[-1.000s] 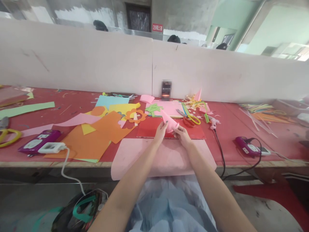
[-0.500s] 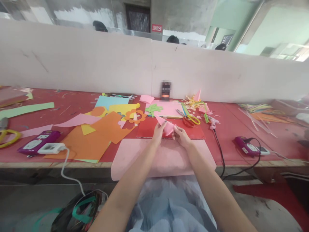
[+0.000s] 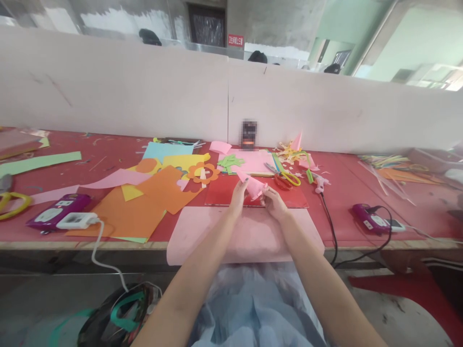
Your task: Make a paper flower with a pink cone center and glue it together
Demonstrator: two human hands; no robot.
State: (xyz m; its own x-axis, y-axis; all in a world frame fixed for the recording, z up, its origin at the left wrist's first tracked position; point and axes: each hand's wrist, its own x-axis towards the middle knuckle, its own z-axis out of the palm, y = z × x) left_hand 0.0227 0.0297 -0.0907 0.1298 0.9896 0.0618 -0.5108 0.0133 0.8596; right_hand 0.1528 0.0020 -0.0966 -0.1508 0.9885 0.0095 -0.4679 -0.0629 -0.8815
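Between my two hands is a pink paper cone (image 3: 254, 187), its point up to the left and its wide end toward the right. My left hand (image 3: 238, 195) grips the cone's left side, thumb on top. With its fingers pinched, my right hand (image 3: 274, 201) holds the rim at the wide end. Both hands are above a red board (image 3: 220, 193) and a large pink sheet (image 3: 231, 231) that hangs over the table edge. Scissors with yellow and orange handles (image 3: 289, 180) lie just beyond my right hand.
Orange paper (image 3: 126, 214) and a purple power strip (image 3: 58, 212) with a white plug lie left. A pink glue gun (image 3: 320, 183) with a black cord sits right. Green paper pieces (image 3: 230, 164) rest on pink sheets. Another purple power strip (image 3: 369, 218) is farther right. A white partition (image 3: 144, 96) stands behind.
The cone has turned slightly in my hands and moved a little to the right, its wide end tilting. Both hands keep hold of it; the table things stay put.
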